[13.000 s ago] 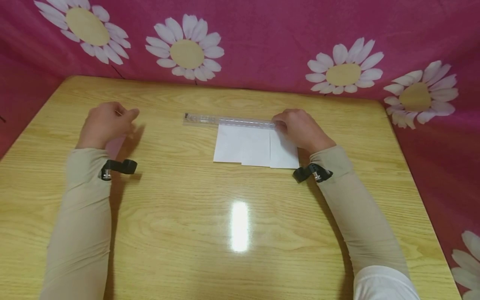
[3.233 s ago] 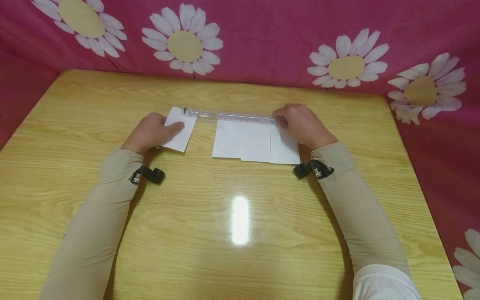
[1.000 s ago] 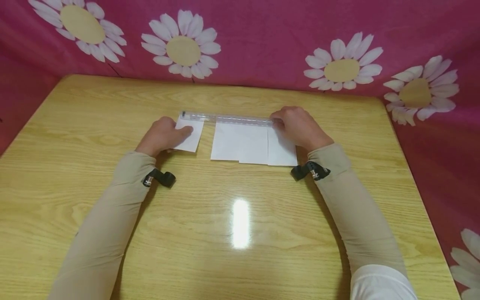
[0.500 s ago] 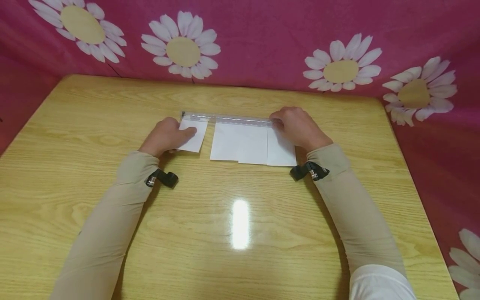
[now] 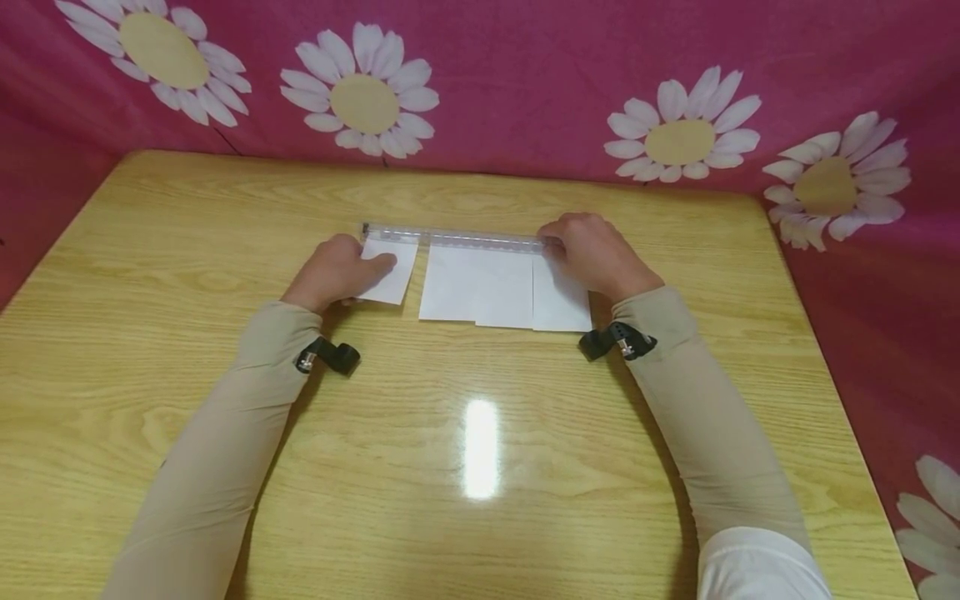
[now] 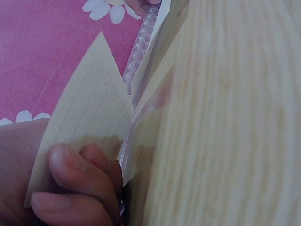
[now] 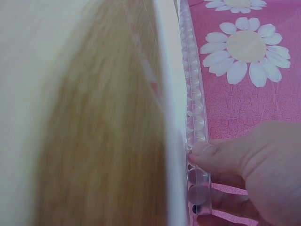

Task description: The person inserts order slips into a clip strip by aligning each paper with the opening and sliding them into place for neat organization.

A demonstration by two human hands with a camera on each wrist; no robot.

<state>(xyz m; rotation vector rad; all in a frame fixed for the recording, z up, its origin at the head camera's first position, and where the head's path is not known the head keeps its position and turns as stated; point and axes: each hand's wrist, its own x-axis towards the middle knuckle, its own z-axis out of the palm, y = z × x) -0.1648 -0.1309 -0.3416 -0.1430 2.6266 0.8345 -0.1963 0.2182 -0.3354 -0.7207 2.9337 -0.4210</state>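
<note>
My left hand (image 5: 330, 271) pinches a small white paper card (image 5: 392, 279), its thumb lying on top. From below, the left wrist view shows ruled lines and a column of little boxes on that card, with my curled fingers against it. The card's far edge meets the left end of a long clear plastic strip (image 5: 480, 241) with a row of round bumps. At the strip's other end, my right hand (image 5: 600, 258) grips it between thumb and fingers, plainly seen in the right wrist view. White cards (image 5: 476, 287) hang side by side along the strip, separated by a narrow gap from the left-hand card.
A light wood-grain table (image 5: 480, 375) lies under both hands, with a bright light reflection in front of the cards. Behind it rises a magenta cloth (image 5: 517, 92) printed with daisies. Black straps with small mounts sit on both wrists.
Thirteen seconds ago my left hand was far left, away from the strip. It has since brought the card to the strip's left end and slid it rightward, narrowing the gap. My right hand keeps its grip.
</note>
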